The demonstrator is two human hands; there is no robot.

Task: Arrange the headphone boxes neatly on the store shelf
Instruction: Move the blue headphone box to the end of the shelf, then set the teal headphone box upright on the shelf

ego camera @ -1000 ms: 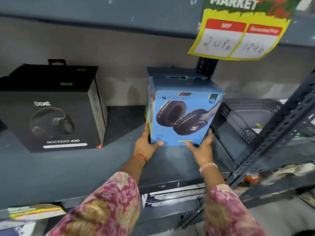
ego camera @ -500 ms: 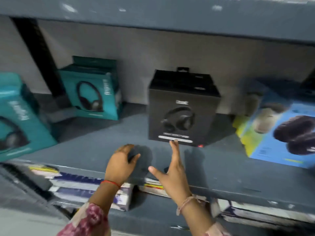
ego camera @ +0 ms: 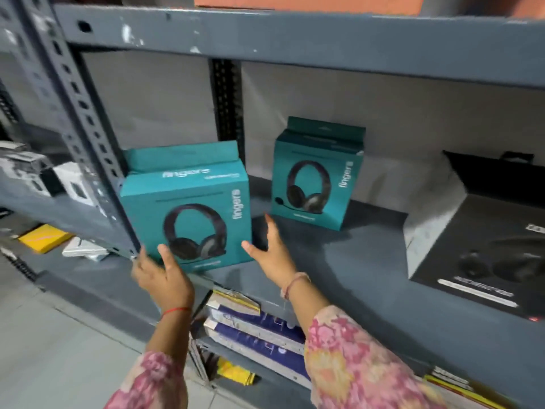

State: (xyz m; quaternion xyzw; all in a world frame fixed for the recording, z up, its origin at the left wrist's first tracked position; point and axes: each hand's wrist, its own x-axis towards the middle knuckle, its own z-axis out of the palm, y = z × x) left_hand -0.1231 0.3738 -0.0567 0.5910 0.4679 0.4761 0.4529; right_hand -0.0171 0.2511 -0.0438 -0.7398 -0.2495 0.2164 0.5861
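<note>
A teal headphone box (ego camera: 188, 202) stands at the left end of the grey shelf (ego camera: 339, 276), close to the front edge and turned slightly. My left hand (ego camera: 162, 278) grips its lower left corner, thumb on the front face. My right hand (ego camera: 274, 255) is spread open just off the box's lower right corner, holding nothing. A second teal headphone box (ego camera: 315, 178) stands upright further back, near the wall. A black headphone box (ego camera: 486, 246) sits at the right, partly cut off by the frame.
A perforated metal upright (ego camera: 85, 128) runs right beside the near teal box. Flat blue and white boxes (ego camera: 253, 329) are stacked on the shelf below. White cartons (ego camera: 35, 175) and a yellow pack (ego camera: 44, 237) lie on the neighbouring rack to the left.
The view has swung left from the blue box past the black box. Both hands have moved to the near teal box, and my left hand has taken its corner.
</note>
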